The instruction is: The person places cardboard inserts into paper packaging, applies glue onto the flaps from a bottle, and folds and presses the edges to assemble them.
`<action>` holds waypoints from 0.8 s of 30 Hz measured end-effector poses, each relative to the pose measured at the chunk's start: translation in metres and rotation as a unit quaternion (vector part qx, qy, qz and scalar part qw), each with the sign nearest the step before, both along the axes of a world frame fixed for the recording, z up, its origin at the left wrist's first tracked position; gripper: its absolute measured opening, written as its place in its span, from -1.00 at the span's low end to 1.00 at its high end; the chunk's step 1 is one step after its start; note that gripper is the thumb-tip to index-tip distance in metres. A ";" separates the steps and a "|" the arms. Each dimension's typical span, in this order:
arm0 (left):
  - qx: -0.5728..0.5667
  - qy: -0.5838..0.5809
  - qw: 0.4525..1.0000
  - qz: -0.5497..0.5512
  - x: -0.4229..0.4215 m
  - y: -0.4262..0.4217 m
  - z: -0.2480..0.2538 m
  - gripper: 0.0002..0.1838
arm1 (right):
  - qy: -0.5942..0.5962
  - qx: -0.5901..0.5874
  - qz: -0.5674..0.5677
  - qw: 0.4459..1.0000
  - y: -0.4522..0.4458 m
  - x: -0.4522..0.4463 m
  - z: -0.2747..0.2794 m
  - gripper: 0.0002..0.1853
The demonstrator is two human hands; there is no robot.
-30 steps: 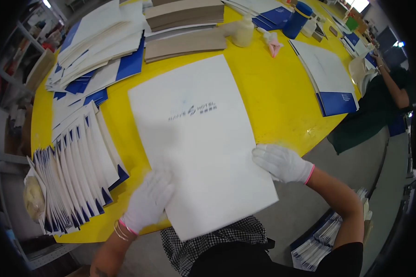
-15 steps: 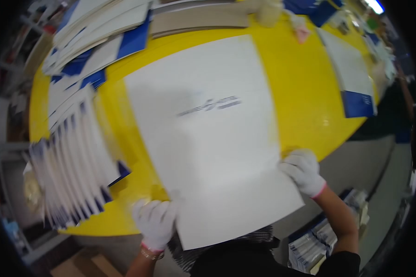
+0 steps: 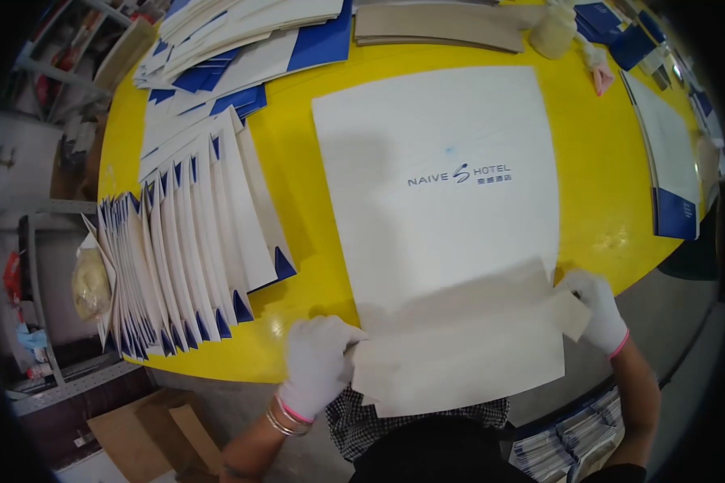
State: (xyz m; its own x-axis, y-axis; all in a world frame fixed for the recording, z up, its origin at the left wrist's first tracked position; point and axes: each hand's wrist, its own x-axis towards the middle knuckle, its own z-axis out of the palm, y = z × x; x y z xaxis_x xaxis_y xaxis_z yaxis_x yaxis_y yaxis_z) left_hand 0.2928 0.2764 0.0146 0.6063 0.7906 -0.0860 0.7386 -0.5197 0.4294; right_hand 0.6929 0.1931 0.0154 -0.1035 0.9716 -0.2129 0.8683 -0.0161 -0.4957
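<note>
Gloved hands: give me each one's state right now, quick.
Left hand: closed, holding the near left edge of the printed white paper.
Right hand: closed on its near right edge.

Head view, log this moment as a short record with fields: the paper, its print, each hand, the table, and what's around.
Paper: white paper, folded at its near end
Print: dark blue print, "NAIVE HOTEL" with a logo
Left hand: gloved left hand, fingers curled at the paper's left edge
Right hand: gloved right hand at a small flap, blurred, grip unclear
Table: yellow table
Left of paper: fanned stack, white with blue ends
Beyond paper: brown stack, bottle
</note>
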 end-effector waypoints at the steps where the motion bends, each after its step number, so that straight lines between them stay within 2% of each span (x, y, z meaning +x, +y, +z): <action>1: -0.062 0.005 0.998 0.001 -0.001 0.009 0.000 -0.86 | 0.035 -0.090 -0.032 0.995 0.011 0.003 0.004 -0.86; 2: -0.125 0.010 0.992 0.000 -0.001 0.018 -0.001 -0.85 | 0.071 -0.178 -0.066 0.979 0.019 0.007 0.008 -0.90; 3: -0.077 0.091 0.992 -0.038 0.000 0.028 -0.004 -0.83 | 0.067 -0.177 -0.075 0.979 0.022 0.020 -0.004 -0.90; 5: -0.049 0.103 0.992 -0.057 -0.004 0.040 -0.011 -0.83 | 0.037 -0.164 -0.003 0.986 0.020 0.050 -0.041 -0.85; 6: -0.016 0.120 0.990 -0.068 -0.003 0.042 -0.012 -0.83 | 0.035 -0.164 -0.009 0.986 0.021 0.048 -0.036 -0.85; 8: 0.008 0.107 0.992 -0.063 0.007 0.043 0.005 -0.84 | -0.099 -0.143 0.021 0.985 0.032 0.036 -0.023 -0.80; 10: -0.072 0.338 0.938 -0.020 0.022 0.045 0.037 -0.85 | -0.116 -0.136 0.029 0.984 0.029 0.035 -0.023 -0.79; 11: -0.064 0.336 0.939 -0.024 0.025 0.045 0.059 -0.85 | -0.129 -0.139 0.036 0.981 0.027 0.036 -0.026 -0.78; 13: 0.067 0.142 0.988 -0.001 0.026 0.038 0.097 -0.87 | -0.101 -0.110 -0.003 0.989 0.019 0.035 -0.036 -0.79; 14: 0.061 0.141 0.988 -0.009 0.036 0.026 0.101 -0.87 | -0.074 -0.082 -0.032 0.993 0.015 0.032 -0.037 -0.79; 16: 0.044 0.085 0.969 -0.227 0.068 -0.001 0.102 -0.92 | -0.112 -0.102 0.005 0.988 0.024 0.026 -0.024 -0.81; 17: 0.051 0.081 0.968 -0.230 0.077 -0.002 0.091 -0.92 | -0.146 -0.120 0.045 0.981 0.029 0.024 -0.018 -0.82; 18: 0.035 0.147 0.953 -0.262 0.085 0.000 0.066 -0.93 | -0.150 -0.115 0.039 0.981 0.030 0.023 -0.016 -0.82; 19: 0.019 0.213 0.931 -0.296 0.093 0.002 0.046 -0.95 | -0.134 -0.094 0.038 0.986 0.029 0.022 -0.018 -0.83; 20: 0.022 0.211 0.929 -0.305 0.101 0.005 0.035 -0.95 | -0.115 -0.075 0.035 0.990 0.026 0.021 -0.019 -0.84; 22: 0.030 0.297 0.903 -0.308 0.117 0.009 0.017 -0.86 | -0.099 -0.066 0.002 0.993 0.024 0.015 -0.017 -0.86; 23: 0.032 0.296 0.901 -0.315 0.125 0.010 0.009 -0.86 | -0.095 -0.077 -0.004 0.992 0.026 0.014 -0.016 -0.86; 24: 0.011 0.232 0.930 -0.286 0.134 0.011 0.002 -0.81 | -0.093 -0.084 -0.010 0.992 0.028 0.014 -0.015 -0.85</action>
State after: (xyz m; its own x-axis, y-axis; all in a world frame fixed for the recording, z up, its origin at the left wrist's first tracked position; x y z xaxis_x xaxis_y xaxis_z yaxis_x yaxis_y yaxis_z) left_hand 0.4269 0.2873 0.0169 0.8297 0.3556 -0.4304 0.4425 -0.8889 0.1187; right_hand 0.7073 0.2213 0.0002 -0.0290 0.9224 -0.3853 0.9432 -0.1024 -0.3161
